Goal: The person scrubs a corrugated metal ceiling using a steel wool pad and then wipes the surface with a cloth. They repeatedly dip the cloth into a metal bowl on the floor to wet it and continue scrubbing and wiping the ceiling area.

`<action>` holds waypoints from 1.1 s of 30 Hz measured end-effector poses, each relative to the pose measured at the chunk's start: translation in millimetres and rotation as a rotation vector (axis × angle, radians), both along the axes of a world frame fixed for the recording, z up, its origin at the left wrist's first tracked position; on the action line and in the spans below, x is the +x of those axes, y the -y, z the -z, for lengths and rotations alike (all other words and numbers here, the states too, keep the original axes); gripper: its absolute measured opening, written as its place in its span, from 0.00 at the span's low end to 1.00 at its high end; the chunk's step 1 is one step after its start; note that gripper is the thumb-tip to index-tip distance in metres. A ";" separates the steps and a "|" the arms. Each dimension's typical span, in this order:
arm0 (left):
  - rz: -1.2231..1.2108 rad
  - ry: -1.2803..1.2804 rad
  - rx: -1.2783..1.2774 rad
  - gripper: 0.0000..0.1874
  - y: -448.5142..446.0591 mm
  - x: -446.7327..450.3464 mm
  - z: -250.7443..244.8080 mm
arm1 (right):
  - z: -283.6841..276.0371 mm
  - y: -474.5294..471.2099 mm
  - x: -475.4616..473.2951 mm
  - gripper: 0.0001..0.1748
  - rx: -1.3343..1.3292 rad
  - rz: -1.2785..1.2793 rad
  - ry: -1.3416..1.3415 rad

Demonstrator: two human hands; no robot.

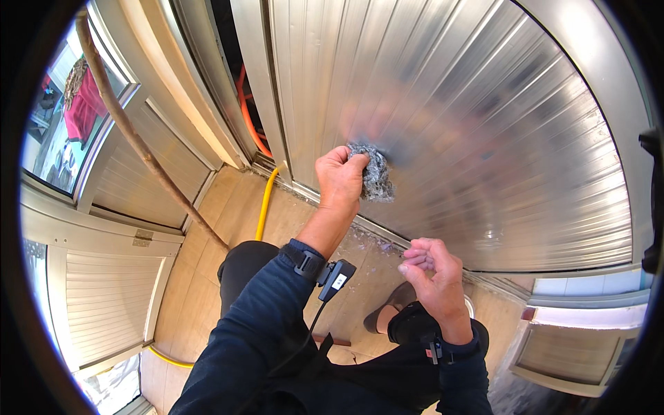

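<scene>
My left hand (340, 174) grips a crumpled grey cloth (377, 179), which lies against or close before a ribbed metal door panel (441, 129). The panel is shiny and reflects blurred shapes. Lower right, my right hand (434, 275) is held in the air with its fingers loosely curled and nothing in them. It is close to the panel's bottom edge; whether it touches cannot be told. A black device with a cable (336, 280) is strapped to my left wrist, and a smaller strapped one (434, 353) sits at my right.
A long wooden stick (150, 161) leans at the left. A yellow hose (267, 202) runs over the tiled floor (192, 290) through the gap beside the panel, where an orange hose (249, 122) shows. Pale debris (381, 246) lies along the bottom track. A hinged door (111, 295) stands lower left.
</scene>
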State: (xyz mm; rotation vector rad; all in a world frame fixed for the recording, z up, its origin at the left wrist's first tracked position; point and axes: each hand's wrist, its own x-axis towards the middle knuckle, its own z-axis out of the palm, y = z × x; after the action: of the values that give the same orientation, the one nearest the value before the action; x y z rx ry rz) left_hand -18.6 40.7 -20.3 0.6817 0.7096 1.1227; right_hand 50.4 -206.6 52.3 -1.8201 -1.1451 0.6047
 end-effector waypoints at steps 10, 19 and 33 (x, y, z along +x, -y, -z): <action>0.023 -0.158 0.154 0.09 0.7 -5.6 -24.6 | 1.3 -7.3 -7.3 0.24 -0.086 -0.059 0.001; -0.031 -0.092 0.223 0.11 11.7 0.3 -26.8 | -1.1 -10.4 -6.6 0.23 -0.113 -0.052 0.019; 0.015 -0.245 0.032 0.10 10.5 3.4 -6.4 | -2.3 1.2 -3.8 0.23 -0.190 -0.126 0.064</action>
State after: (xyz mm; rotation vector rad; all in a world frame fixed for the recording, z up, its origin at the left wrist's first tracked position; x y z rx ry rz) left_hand -15.2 30.2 -13.9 0.8592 0.8941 1.0487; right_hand 46.6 -207.8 54.6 -1.9494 -1.2891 0.7554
